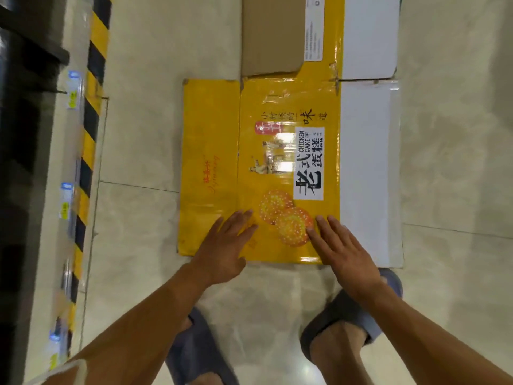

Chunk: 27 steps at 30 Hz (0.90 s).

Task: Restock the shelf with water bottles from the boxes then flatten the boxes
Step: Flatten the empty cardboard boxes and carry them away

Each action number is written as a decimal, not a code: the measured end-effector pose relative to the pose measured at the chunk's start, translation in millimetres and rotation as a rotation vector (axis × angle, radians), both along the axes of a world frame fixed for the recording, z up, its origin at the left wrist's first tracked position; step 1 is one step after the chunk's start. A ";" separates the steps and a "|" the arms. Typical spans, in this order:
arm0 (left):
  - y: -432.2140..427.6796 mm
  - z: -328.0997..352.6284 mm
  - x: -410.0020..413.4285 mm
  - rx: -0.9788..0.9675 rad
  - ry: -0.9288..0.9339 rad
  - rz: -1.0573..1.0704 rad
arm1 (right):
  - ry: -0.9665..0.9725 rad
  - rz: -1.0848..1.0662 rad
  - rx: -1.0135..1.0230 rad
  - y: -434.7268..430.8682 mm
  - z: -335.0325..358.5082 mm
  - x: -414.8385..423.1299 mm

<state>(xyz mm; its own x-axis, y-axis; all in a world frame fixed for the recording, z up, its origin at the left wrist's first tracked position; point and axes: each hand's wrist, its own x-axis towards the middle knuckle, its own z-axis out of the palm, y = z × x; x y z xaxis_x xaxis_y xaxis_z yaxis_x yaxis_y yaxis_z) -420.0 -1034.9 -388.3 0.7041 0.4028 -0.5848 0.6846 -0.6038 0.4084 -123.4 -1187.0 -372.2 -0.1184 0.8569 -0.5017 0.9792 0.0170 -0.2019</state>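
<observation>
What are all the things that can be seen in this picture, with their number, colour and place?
flattened box: 1, yellow with a white side panel, flat on the floor in the middle
brown flap: 1, brown, at the far end of the box
floor: 1, pale beige tiles, under everything
warning stripe: 1, yellow and black, on the floor along the left
shelf: 1, dark, at the left edge
price labels: several, blue and yellow, on the shelf front
slippers: 2, grey-blue, on the feet, bottom
left hand: 1, fingers straight, on the box's near edge
right hand: 1, fingers straight, on the box's near edge
</observation>
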 end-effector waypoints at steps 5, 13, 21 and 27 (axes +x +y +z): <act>15.0 67.2 -9.4 -0.021 0.089 0.373 | 0.050 -0.138 -0.317 -2.8 59.4 6.5; 88.5 158.8 1.5 -0.172 0.136 0.818 | 0.278 -0.337 -0.147 103.7 166.9 35.7; 226.5 74.8 27.2 -0.319 0.056 0.990 | 0.451 -0.789 -0.080 276.2 102.1 41.9; 306.5 -7.6 55.4 -0.123 -0.018 1.084 | 0.423 -1.072 0.080 398.3 19.1 43.9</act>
<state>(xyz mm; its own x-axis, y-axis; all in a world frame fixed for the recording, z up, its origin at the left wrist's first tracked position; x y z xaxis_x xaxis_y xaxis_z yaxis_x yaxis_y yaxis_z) -364.6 -728.4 -395.9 0.0194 0.7538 -0.6568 0.8214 0.3625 0.4403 -79.4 -788.7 -353.1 0.5436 0.6466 -0.5352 0.3531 -0.7546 -0.5530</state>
